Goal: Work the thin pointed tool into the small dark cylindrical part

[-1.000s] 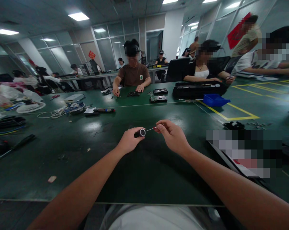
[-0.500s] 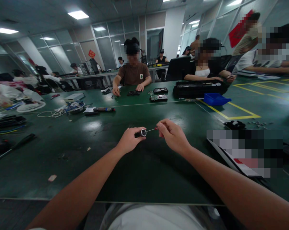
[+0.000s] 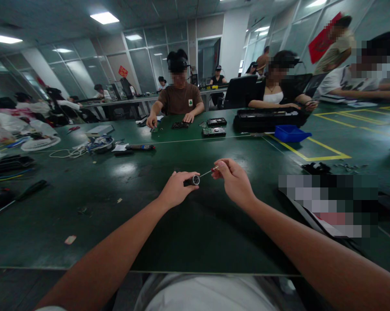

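Observation:
My left hand point(image 3: 175, 190) is closed around a small dark cylinder point(image 3: 196, 180), whose round, silver-rimmed end faces me and to the right. Between the thumb and fingers of my right hand point(image 3: 236, 181) is a slim screwdriver point(image 3: 206, 173) with a red part near the grip. Its thin metal shaft slants down to the left, and the tip meets or nearly meets the cylinder's rim; contact is too small to tell. Both hands are held over the green table point(image 3: 195, 233). My fingers hide most of the cylinder and the screwdriver's handle.
Opposite, a co-worker in a brown shirt point(image 3: 181, 101) handles small parts beside disk-drive-like units point(image 3: 214, 131). A blue tray point(image 3: 292, 133) and loose screws point(image 3: 352, 167) lie to the right. Leftward are a pen-like tool point(image 3: 140, 147), a white fan grille point(image 3: 41, 143) and a long screwdriver point(image 3: 31, 190).
My right hand has shifted slightly up, so the screwdriver slants more steeply. The cylinder has moved a little right and its end has turned. Across the table, the co-worker's hand has moved left.

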Available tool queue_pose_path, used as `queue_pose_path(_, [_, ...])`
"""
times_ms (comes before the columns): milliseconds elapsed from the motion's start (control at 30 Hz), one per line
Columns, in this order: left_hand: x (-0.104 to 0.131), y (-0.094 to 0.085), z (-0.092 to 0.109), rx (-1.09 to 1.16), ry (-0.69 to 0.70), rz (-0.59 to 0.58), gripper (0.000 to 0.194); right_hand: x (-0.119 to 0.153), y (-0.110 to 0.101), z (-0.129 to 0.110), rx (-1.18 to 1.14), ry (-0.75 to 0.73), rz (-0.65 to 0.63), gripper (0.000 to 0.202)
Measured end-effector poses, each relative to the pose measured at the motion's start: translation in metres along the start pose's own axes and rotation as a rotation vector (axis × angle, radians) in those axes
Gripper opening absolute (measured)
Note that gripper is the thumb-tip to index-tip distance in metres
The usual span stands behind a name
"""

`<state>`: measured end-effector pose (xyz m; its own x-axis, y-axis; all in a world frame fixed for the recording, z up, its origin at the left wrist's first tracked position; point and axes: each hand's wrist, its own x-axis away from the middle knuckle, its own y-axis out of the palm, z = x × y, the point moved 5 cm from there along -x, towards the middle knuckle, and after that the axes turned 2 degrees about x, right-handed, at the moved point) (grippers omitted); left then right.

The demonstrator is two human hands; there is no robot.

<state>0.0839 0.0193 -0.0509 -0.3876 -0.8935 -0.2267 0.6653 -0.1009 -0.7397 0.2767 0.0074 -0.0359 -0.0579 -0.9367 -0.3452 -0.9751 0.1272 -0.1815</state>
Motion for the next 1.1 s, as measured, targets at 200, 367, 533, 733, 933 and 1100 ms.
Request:
queue_pose_path(200, [-0.001, -0.001, -0.003, -0.042, -0.012, 0.006, 0.039, -0.011, -0.003, 0.027, -0.209, 0.213, 0.053, 0.028])
queue_pose_path(367, [-0.001, -0.001, -0.004, -0.044, -0.019, 0.008, 0.038, -0.004, -0.006, 0.010, -0.041, 0.048, 0.089, 0.028])
queue_pose_path(533, [-0.001, -0.001, -0.004, -0.051, -0.021, 0.005, 0.038, 0.004, -0.006, -0.008, 0.118, -0.085, 0.086, 0.024])
queue_pose_path(733, [-0.002, 0.001, -0.003, -0.089, -0.002, -0.011, 0.037, 0.005, -0.005, -0.013, 0.255, -0.155, 0.044, 0.023])
queue_pose_path(933, [-0.002, 0.003, -0.003, -0.104, -0.022, -0.031, 0.038, 0.002, -0.010, -0.018, 0.354, -0.162, 0.078, 0.023])
queue_pose_path(1100, [-0.002, 0.000, -0.007, -0.055, -0.040, 0.010, 0.038, 0.001, -0.013, -0.018, 0.412, -0.133, 0.081, 0.023])
